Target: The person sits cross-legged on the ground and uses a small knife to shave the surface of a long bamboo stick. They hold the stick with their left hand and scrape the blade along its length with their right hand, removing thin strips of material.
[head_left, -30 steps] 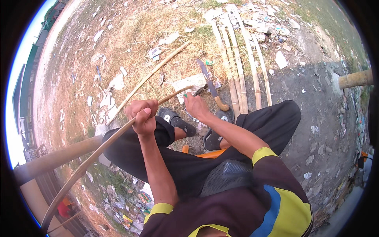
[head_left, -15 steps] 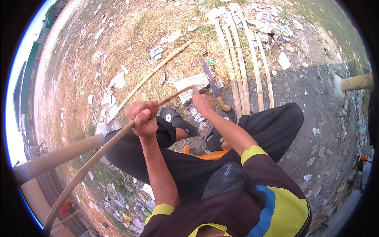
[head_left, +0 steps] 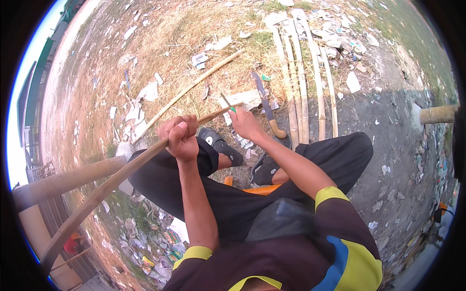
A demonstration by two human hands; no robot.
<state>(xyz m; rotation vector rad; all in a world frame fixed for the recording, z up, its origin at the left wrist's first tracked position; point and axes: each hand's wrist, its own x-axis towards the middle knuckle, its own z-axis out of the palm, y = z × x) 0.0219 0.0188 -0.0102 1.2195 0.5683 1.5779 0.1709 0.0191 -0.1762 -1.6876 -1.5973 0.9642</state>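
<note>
**Strip axis and hand order along it**

While I look down past the dark trousers, my left hand (head_left: 180, 138) is nearest, fist clamped round the long bent tan bamboo strip (head_left: 104, 186). Its long axis runs from lower left, up across the knee, to upper right. Further along it, my right hand (head_left: 245, 123) is pinched on a small green-handled blade (head_left: 229, 105) touching the strip's far tip. Beyond lie the wooden-handled machete (head_left: 266, 104) and pale split bamboo slats (head_left: 301, 77).

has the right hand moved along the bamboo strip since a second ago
No real shift. The right hand stays at the tip of the bamboo strip, just left of the big knife on the ground, as before.
</note>
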